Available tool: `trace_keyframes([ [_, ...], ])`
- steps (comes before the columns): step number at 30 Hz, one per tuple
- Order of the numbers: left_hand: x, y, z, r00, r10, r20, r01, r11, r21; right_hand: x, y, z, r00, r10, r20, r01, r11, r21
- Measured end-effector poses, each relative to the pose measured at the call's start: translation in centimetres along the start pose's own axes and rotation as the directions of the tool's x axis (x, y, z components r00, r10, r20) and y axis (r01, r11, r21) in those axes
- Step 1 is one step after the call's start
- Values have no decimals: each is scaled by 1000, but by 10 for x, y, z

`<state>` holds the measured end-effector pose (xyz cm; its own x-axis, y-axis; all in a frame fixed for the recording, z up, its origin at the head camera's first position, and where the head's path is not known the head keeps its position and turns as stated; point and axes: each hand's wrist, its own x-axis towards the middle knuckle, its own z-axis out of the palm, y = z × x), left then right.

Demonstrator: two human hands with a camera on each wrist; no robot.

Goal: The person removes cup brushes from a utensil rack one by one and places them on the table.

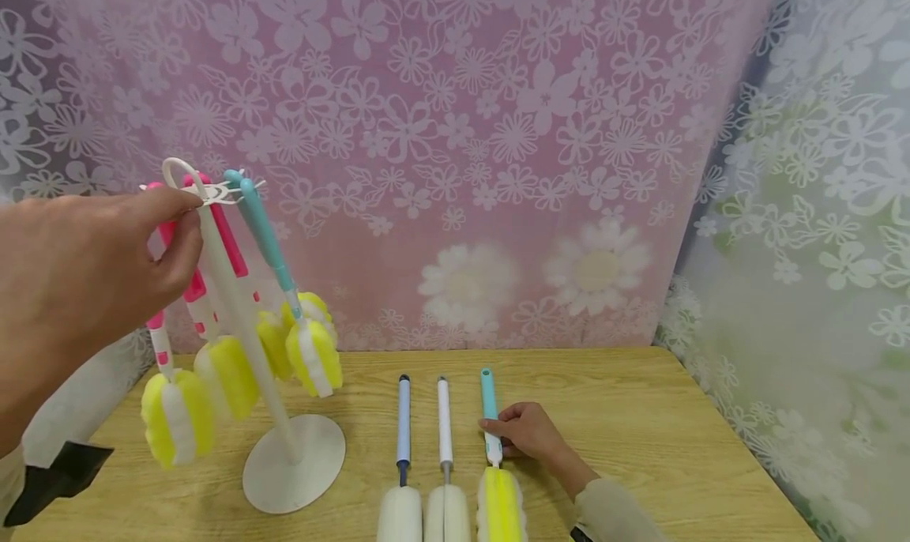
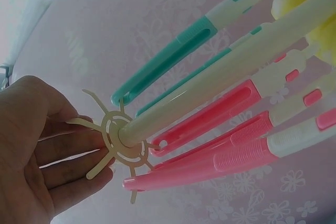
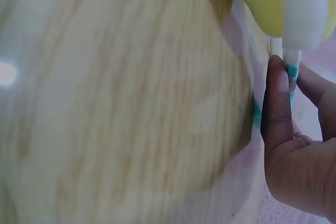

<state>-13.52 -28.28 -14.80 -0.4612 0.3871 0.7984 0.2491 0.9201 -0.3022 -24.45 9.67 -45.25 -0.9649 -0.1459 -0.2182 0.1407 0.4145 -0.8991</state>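
At the left, my left hand [image 1: 99, 265] pinches the spoked top of a white hanging stand [image 1: 245, 321] between thumb and fingers. Pink-handled sponge brushes [image 2: 210, 124] and teal-handled ones [image 2: 163, 59] hang from its hooks, their yellow-and-white sponge heads [image 1: 178, 419] down. On the table, my right hand [image 1: 533, 435] holds the handle of another teal sponge brush [image 1: 489, 396] between thumb and fingers. That brush lies with its yellow-and-white head toward me; the right wrist view shows the head close up, with the fingers [image 3: 278, 100] at the neck.
Left of the held brush lie a white-handled sponge brush [image 1: 445, 423] and a blue-handled one [image 1: 404, 423], side by side with pale heads. The stand's round base [image 1: 320, 463] rests on the wooden table [image 1: 611, 392]. Flowered curtains [image 1: 455, 131] hang behind and at the sides.
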Motion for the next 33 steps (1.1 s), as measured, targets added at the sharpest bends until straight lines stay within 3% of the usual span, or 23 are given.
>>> trace_keyframes([
  [8,-1,1,-1,1000,-21,18,20,1000,7,1,0,7,1000,-15,10,15,999,-43],
  [18,-1,1,-1,1000,11,-6,-10,999,38,0,-1,7,998,-44,35,46,997,-63],
  [22,-4,-1,-2,996,85,34,-88,990,106,-3,-3,0,997,-63,55,69,991,-114],
  [24,-5,-2,-3,988,127,87,-140,978,154,-5,-5,-4,994,-80,73,89,988,-130],
  [27,-5,-1,-4,981,141,134,-165,969,185,-8,-9,-9,988,-114,108,129,981,-145],
  [30,-3,4,-5,993,53,102,-67,988,140,-11,-12,-14,982,-141,125,160,975,-157],
  [33,1,9,-6,992,-61,112,51,995,90,-12,-15,-19,982,-153,110,169,972,-163],
])
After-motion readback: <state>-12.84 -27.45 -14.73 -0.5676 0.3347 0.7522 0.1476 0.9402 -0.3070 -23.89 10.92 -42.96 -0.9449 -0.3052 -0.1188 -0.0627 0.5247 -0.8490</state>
